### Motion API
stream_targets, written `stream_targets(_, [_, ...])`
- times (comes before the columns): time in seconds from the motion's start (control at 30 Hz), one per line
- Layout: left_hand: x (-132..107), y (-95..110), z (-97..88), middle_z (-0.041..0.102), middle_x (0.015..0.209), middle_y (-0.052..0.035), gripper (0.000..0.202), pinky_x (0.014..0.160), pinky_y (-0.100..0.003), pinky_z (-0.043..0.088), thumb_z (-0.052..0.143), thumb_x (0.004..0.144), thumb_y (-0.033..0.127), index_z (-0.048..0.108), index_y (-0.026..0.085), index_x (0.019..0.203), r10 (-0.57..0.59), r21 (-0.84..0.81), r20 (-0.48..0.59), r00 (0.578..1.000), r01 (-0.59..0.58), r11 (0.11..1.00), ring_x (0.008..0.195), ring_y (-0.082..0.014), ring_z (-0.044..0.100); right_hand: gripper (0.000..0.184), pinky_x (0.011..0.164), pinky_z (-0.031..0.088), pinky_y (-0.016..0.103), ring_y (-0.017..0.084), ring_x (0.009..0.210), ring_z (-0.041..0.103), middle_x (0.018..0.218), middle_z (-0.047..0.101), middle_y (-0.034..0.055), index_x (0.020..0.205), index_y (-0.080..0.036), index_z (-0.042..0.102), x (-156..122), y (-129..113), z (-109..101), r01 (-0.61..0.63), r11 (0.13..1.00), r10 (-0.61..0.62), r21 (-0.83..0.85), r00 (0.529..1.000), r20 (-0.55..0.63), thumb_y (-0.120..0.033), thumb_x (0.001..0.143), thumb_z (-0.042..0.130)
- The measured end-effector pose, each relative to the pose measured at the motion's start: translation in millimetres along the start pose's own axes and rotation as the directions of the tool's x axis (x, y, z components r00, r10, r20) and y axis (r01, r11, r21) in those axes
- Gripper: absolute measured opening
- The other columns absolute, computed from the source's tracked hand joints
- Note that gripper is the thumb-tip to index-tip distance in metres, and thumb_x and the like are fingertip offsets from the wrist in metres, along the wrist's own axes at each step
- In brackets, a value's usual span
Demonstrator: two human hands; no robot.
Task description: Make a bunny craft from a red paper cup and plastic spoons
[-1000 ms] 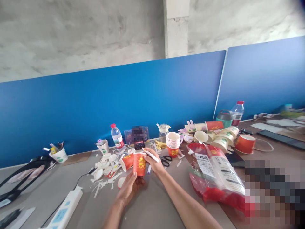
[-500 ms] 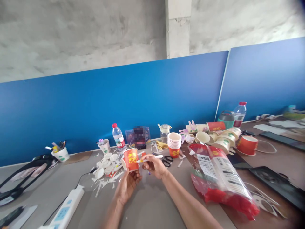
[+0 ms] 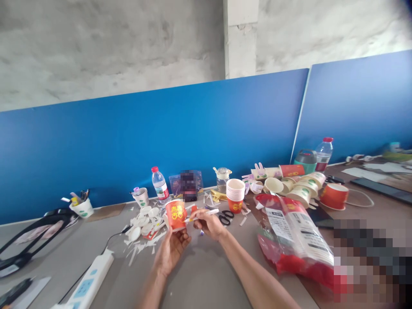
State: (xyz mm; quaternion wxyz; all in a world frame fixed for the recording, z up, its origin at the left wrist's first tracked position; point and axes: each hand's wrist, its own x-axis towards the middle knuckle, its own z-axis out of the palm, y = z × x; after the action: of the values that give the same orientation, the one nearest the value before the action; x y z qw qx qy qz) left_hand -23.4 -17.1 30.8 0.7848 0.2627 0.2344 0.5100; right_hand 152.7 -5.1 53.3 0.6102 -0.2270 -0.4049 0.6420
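Note:
My left hand (image 3: pixel 170 249) holds a red paper cup (image 3: pixel 175 214) from below, upright and lifted off the grey desk (image 3: pixel 206 279). My right hand (image 3: pixel 209 224) pinches a white marker pen (image 3: pixel 202 214), its tip pointing at the cup's side. Another red cup lies on its side just behind the held one, mostly hidden. A pair of black scissors (image 3: pixel 225 216) lies right of my right hand.
White paper scraps and cut discs (image 3: pixel 143 223) litter the desk left of the cup. A stack of cups (image 3: pixel 234 195), water bottles (image 3: pixel 160 186), a red cup bag (image 3: pixel 296 236), a power strip (image 3: pixel 88 281) and blue partition panels (image 3: pixel 161 141) surround the hands.
My left hand raised the red cup and shifted it left, turning it a little. My right hand swung the pen so that it points left at the cup.

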Motion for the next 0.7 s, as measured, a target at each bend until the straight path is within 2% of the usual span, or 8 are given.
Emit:
stream_targets(0.2, [-2, 2, 1.8, 0.073, 0.079, -0.0102, 0.030, 0.070, -0.032, 0.064, 0.066, 0.092, 0.037, 0.072, 0.008, 0.097, -0.057, -0.009, 0.083, 0.995, 0.058, 0.998, 0.064, -0.0159, 0.069, 0.018, 0.051, 0.030, 0.024, 0.009, 0.044, 0.038, 0.042, 0.050, -0.0030, 0.065, -0.016, 0.076, 2, -3, -5, 0.023, 0.999, -0.021, 0.032, 0.998, -0.065, -0.032, 0.063, 0.069])
stream_targets(0.3, [-5, 2, 3.0, 0.073, 0.079, -0.0106, 0.034, 0.070, -0.031, 0.063, 0.063, 0.093, 0.039, 0.073, 0.007, 0.098, -0.080, -0.009, 0.103, 0.991, 0.082, 0.997, 0.065, -0.0160, 0.068, 0.020, 0.051, 0.031, 0.024, 0.011, 0.048, 0.044, 0.045, 0.052, -0.0035, 0.072, -0.016, 0.075, 4, -4, -6, 0.064, 0.996, -0.055, 0.064, 0.990, -0.130, -0.036, 0.067, 0.072])
stream_targets(0.37, [-7, 2, 4.4, 0.072, 0.080, -0.0109, 0.038, 0.070, -0.031, 0.062, 0.063, 0.092, 0.040, 0.073, 0.004, 0.102, -0.108, -0.007, 0.121, 0.987, 0.109, 0.994, 0.066, -0.0164, 0.068, 0.025, 0.052, 0.033, 0.023, 0.011, 0.051, 0.048, 0.055, 0.060, -0.0026, 0.083, -0.019, 0.074, 5, -3, -5, 0.112, 0.990, -0.095, 0.081, 0.979, -0.182, -0.039, 0.069, 0.074])
stream_targets(0.43, [-9, 1, 6.2, 0.072, 0.081, -0.0111, 0.042, 0.070, -0.031, 0.061, 0.064, 0.092, 0.041, 0.073, 0.003, 0.106, -0.149, 0.011, 0.149, 0.978, 0.149, 0.989, 0.066, -0.0169, 0.068, 0.033, 0.052, 0.034, 0.023, 0.009, 0.050, 0.047, 0.075, 0.071, -0.0009, 0.095, -0.021, 0.072, 6, -1, -3, 0.163, 0.983, -0.139, 0.088, 0.963, -0.231, -0.039, 0.068, 0.078])
stream_targets(0.5, [-11, -1, 7.7, 0.072, 0.082, -0.0107, 0.043, 0.070, -0.031, 0.060, 0.065, 0.091, 0.043, 0.073, 0.004, 0.107, -0.193, 0.047, 0.179, 0.965, 0.187, 0.981, 0.066, -0.0170, 0.067, 0.040, 0.050, 0.034, 0.023, 0.007, 0.048, 0.044, 0.088, 0.074, -0.0002, 0.102, -0.023, 0.071, 6, 2, 0, 0.181, 0.980, -0.154, 0.085, 0.954, -0.255, -0.036, 0.065, 0.081])
stream_targets(0.6, [-12, -5, 8.2, 0.073, 0.081, -0.0100, 0.041, 0.069, -0.032, 0.059, 0.068, 0.090, 0.043, 0.074, 0.006, 0.106, -0.224, 0.098, 0.192, 0.956, 0.209, 0.973, 0.066, -0.0173, 0.067, 0.045, 0.050, 0.035, 0.023, 0.008, 0.049, 0.047, 0.077, 0.071, -0.0014, 0.103, -0.021, 0.071, 5, 5, 2, 0.158, 0.985, -0.136, 0.071, 0.959, -0.248, -0.032, 0.061, 0.084])
stream_targets(0.7, [-9, -9, 6.2, 0.074, 0.078, -0.0095, 0.032, 0.070, -0.033, 0.059, 0.073, 0.087, 0.039, 0.076, 0.008, 0.094, -0.181, 0.129, 0.106, 0.978, 0.167, 0.978, 0.066, -0.0182, 0.068, 0.045, 0.053, 0.038, 0.023, 0.011, 0.056, 0.053, 0.072, 0.069, -0.0016, 0.098, -0.019, 0.073, 5, 6, 1, 0.155, 0.986, -0.136, 0.058, 0.957, -0.256, -0.034, 0.058, 0.088])
